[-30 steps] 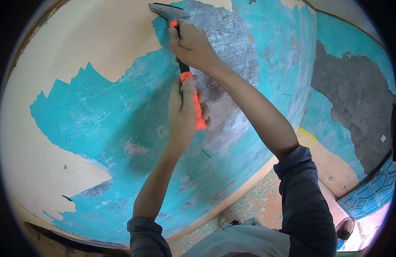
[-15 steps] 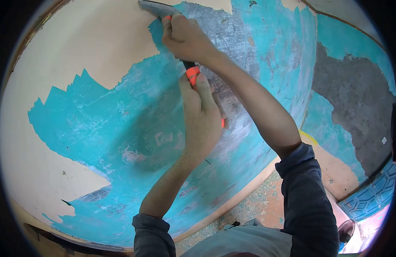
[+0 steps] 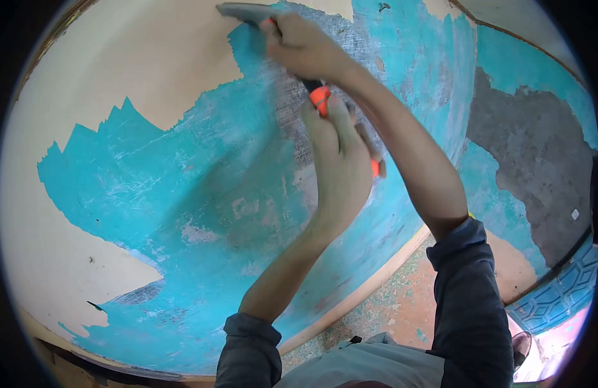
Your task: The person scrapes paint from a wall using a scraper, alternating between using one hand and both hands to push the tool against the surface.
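A long scraper with a broad metal blade and an orange-and-black handle lies across the wall, its blade at the cream area near the top. Close behind the blade, my right hand is wrapped round the handle. My left hand grips the handle lower down, with orange showing above the thumb and past the far side of the hand. The wall has scuffed turquoise paint with jagged borders against cream. A grey, scratched patch lies behind my hands, partly hidden by them.
A nail-like piece sticks out of the wall at the top. To the right, a second wall carries a large dark grey patch in turquoise. Below is a speckled floor, with a blue patterned panel at the lower right.
Both hands and the scraper have shifted right across the wall, the left hand also a little upward. The grip on the handle looks the same.
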A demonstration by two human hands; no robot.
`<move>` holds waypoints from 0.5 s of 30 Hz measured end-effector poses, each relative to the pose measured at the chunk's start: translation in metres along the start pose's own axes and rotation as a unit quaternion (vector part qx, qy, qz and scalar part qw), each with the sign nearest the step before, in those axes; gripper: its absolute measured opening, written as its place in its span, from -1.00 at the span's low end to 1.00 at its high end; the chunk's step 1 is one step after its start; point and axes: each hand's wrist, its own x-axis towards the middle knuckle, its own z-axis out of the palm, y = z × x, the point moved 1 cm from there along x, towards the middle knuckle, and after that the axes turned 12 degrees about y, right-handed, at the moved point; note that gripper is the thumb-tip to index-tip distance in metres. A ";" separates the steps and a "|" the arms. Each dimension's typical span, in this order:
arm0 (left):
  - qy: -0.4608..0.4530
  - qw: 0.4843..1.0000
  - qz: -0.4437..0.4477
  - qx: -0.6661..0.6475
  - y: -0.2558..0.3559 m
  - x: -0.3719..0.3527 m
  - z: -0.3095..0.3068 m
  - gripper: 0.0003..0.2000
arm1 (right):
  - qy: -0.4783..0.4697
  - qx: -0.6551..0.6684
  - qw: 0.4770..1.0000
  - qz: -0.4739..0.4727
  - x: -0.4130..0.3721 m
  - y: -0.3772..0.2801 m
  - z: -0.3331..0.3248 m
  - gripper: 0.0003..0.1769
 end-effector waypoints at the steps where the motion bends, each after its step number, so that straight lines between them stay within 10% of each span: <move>1: -0.016 1.000 0.004 -0.011 0.003 0.006 0.005 -0.66 | -0.061 0.020 0.995 0.075 0.007 0.001 -0.002 -0.58; 15: -0.027 0.996 0.074 0.041 0.015 0.047 0.013 -0.65 | 0.114 -0.018 0.984 -0.138 0.069 0.058 0.026 -0.64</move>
